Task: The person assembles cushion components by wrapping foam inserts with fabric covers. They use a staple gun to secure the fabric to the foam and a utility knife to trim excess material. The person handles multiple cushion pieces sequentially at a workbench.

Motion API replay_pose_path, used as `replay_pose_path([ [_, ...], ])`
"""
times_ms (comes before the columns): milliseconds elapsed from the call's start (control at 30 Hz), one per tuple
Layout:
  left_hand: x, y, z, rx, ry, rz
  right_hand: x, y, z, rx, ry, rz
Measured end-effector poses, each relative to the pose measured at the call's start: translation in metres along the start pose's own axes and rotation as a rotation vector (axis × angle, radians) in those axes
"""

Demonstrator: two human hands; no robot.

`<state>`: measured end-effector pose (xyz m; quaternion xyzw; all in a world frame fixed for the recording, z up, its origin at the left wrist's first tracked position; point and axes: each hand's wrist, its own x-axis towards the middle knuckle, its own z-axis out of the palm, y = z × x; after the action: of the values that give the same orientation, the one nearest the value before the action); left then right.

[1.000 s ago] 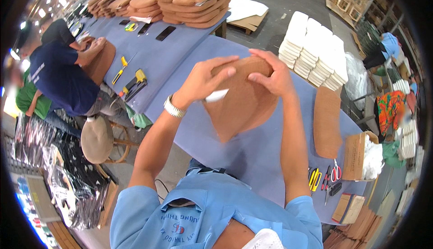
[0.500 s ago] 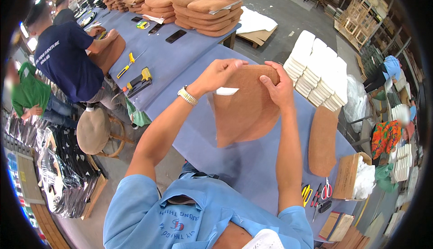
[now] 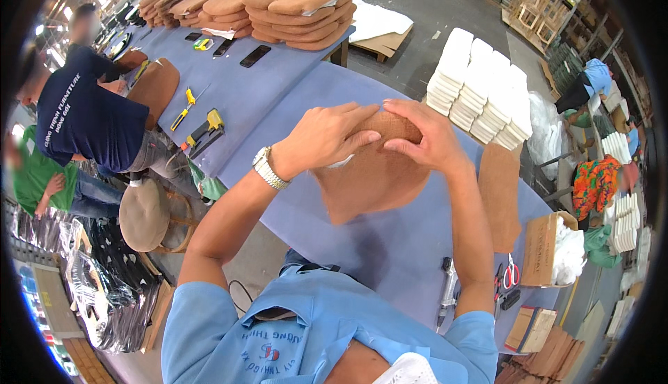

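Over the blue tabletop (image 3: pixel 292 196) both of my hands hold a brown fabric cushion cover (image 3: pixel 372 189) by its far edge. My left hand (image 3: pixel 330 137), with a metal-band watch at the wrist, grips the left corner. My right hand (image 3: pixel 431 137) grips the right side, thumb on the near face and fingers over the top. The two hands almost meet at the edge. The cover hangs toward me and narrows to a corner at the bottom. A small white patch (image 3: pixel 341 162) peeks out below my left hand. What lies inside the cover is hidden.
A flat brown cover (image 3: pixel 499 196), red-handled scissors (image 3: pixel 511 272) and a carton (image 3: pixel 546 248) lie at right. White pads (image 3: pixel 480 91) stand stacked beyond the table. Brown cushions (image 3: pixel 299 15) are piled far left, near a yellow staple gun (image 3: pixel 205 133). A co-worker (image 3: pixel 90 105) works at left.
My hands have come closer together along the cover's edge, and the right thumb has moved inward. The cover now bunches more and its white patch is mostly covered. My view has shifted a little.
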<state>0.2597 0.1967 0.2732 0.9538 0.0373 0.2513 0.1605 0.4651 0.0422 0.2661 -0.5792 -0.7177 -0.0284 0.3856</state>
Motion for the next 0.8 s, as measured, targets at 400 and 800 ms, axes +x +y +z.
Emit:
replay_pose_path([
  [400, 0.007, -0.005, 0.023, 0.176, 0.380, 0.139, 0.010, 0.001, 0.032, -0.145, 0.295, -0.067],
  [800, 0.006, 0.007, 0.025, 0.183, 0.295, 0.015, 0.000, -0.033, 0.021, -0.064, 0.247, 0.212],
])
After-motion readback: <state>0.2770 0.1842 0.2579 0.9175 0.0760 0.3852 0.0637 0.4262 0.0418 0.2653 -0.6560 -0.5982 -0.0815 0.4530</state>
